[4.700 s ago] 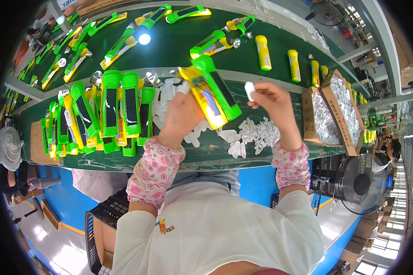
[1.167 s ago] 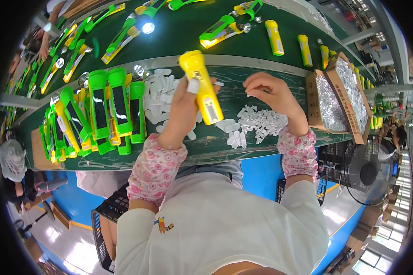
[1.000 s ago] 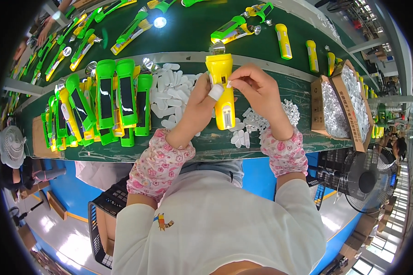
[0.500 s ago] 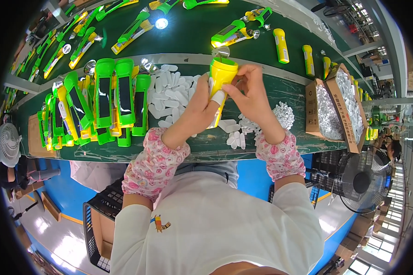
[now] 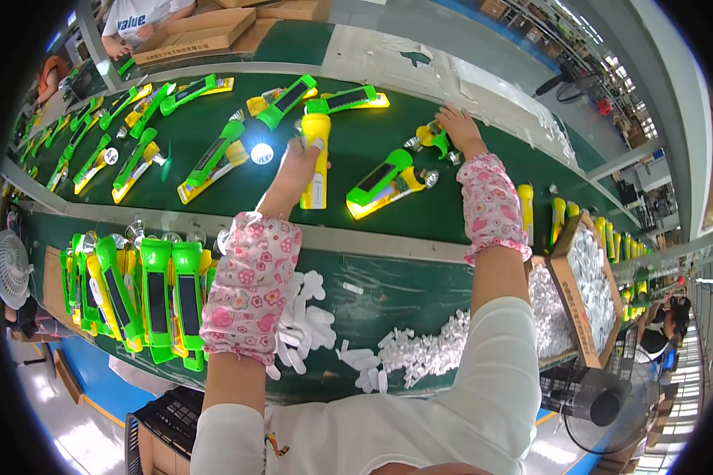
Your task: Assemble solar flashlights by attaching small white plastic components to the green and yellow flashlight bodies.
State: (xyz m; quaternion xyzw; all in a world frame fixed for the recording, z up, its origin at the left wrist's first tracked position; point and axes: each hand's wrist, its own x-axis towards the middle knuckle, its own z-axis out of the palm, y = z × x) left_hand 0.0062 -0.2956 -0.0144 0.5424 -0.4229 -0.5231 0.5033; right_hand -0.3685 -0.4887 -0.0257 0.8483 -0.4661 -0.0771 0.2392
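Note:
Over the green conveyor belt (image 5: 333,222), my left hand (image 5: 295,176) is closed around a yellow flashlight body (image 5: 315,162), which stands lengthwise with its wide end away from me. My right hand (image 5: 461,133) reaches across the belt, fingers stretched out and apart. Close by its fingertips lies a yellow-and-green flashlight piece (image 5: 432,139) with a small reflector; whether they touch is unclear. Between the two hands lies a green-and-yellow flashlight (image 5: 382,184) with a dark panel. Left of my left hand, a lamp head (image 5: 261,153) shines brightly.
Several green-and-yellow flashlights (image 5: 157,293) stand packed at the left of the bench. White flat pieces (image 5: 309,324) and small clear parts (image 5: 432,348) lie in piles before me. A cardboard box (image 5: 580,297) of parts stands right. Another person (image 5: 139,20) is across the belt.
Both hands have moved forward from the bench to the belt. My left hand carries the yellow body, which my right hand has let go. The view has shifted forward.

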